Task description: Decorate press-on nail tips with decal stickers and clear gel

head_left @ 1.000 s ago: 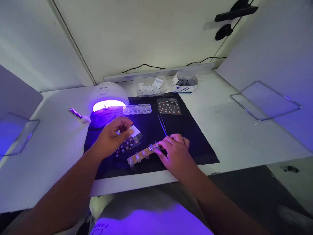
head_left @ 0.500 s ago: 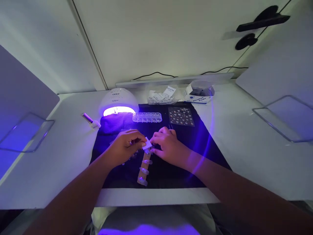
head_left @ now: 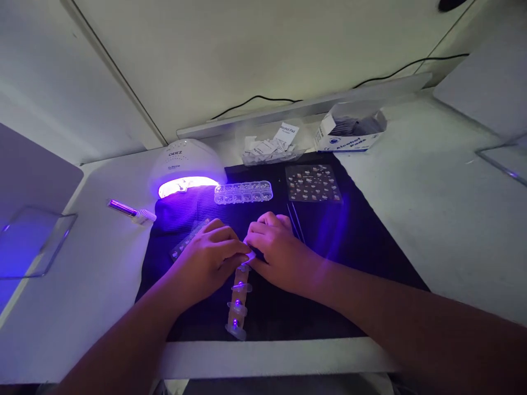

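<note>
A tan practice strip [head_left: 237, 302] with several clear nail tips stuck along it lies on a black mat [head_left: 354, 241], pointing toward me. My left hand [head_left: 209, 263] pinches a small white pad against the strip's far end. My right hand [head_left: 275, 249] meets it there, fingers curled on the same end of the strip. The fingertips of both hands touch.
A lit UV nail lamp [head_left: 185, 167] glows at the mat's back left, with a clear bead organiser [head_left: 242, 192] and a sticker sheet [head_left: 313, 183] beside it. Tweezers [head_left: 296, 221] lie by my right hand. A box of alcohol pads [head_left: 349, 134], torn wrappers [head_left: 269, 148] and a pen-like tool [head_left: 127, 210] lie around.
The strip has turned from lying crosswise to pointing toward me. My left hand brought the white pad over to its far end, where both hands now meet.
</note>
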`<state>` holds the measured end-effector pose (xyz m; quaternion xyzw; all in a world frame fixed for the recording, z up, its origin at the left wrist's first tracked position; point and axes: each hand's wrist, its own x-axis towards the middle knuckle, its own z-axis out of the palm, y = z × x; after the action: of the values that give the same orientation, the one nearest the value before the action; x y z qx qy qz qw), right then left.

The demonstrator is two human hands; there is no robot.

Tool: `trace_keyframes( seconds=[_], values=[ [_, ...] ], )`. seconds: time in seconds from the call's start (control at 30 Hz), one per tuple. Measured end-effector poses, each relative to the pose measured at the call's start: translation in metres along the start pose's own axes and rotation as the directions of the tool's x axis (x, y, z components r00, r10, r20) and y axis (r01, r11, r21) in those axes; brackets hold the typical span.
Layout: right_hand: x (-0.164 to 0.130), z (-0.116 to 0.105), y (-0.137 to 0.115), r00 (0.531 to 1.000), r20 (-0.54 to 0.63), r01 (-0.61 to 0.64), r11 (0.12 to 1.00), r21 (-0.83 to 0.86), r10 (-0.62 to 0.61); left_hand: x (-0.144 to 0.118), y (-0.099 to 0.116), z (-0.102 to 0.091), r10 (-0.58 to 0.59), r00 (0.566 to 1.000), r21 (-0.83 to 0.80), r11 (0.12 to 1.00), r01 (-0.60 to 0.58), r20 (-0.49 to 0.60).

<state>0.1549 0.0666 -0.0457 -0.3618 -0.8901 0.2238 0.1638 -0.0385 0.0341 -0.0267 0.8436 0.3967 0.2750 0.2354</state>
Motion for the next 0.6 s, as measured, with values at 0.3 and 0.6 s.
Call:
trace_keyframes(
  seconds=[0.3,0.6],
  values=[
    [0.0007,0.0063,0.0005,0.997,-0.079,0.016,1.000,0.001,-0.016,0.0031,0.0055,-0.0003,0.023,1.000,0.124,0.992,-0.024,0.007],
    [0.0017,0.0028,-0.0052,0.998,-0.063,-0.004,1.000,0.004,0.004,0.0018,0.0038,-0.0016,0.003,1.000,0.075,0.997,-0.002,-0.006]
  ],
)
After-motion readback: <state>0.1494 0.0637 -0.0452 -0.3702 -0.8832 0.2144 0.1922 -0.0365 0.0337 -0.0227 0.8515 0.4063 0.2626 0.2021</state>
